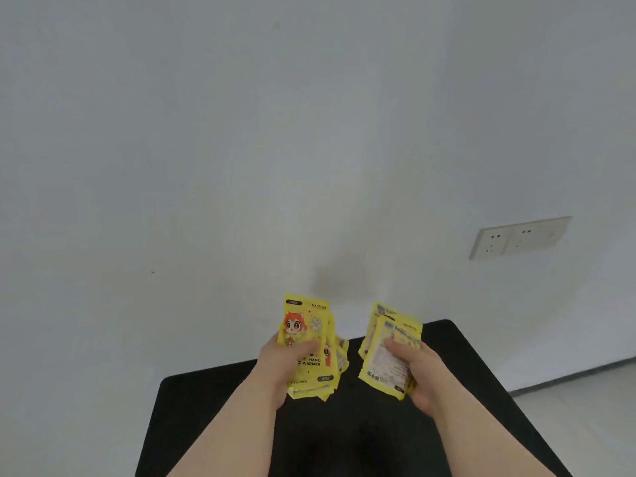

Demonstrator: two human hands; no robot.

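1. Our left hand [282, 364] grips the left stack [308, 333] of yellow hand-warmer packets. The thumb lies across the printed front and the fingers curl behind. The stack hangs over the black table [344, 435], at about 11 o'clock from its middle.
2. Our right hand [418, 370] grips the right stack [389, 359], backs facing us, at about 1 o'clock. The two stacks are near each other but apart.
3. Both stacks are fanned. Corners stick out most on the left stack's 3 o'clock side and at its lower edge.
4. We judge the step to be sorting or joining the packets, so squaring each stack comes first.
5. To square them, we would set each bottom edge on the table and tap. We would ease the grip only slightly, so the packets slide level rather than out.
6. To join them, we would first turn one stack so the faces match. Then we would bring the right stack toward 9 o'clock and lay it flat on the left.
7. The film looks slick, so a pinch near the middle should hold better than one at a corner.
8. The socket [519, 237] on the wall, at 2 o'clock, is well clear.
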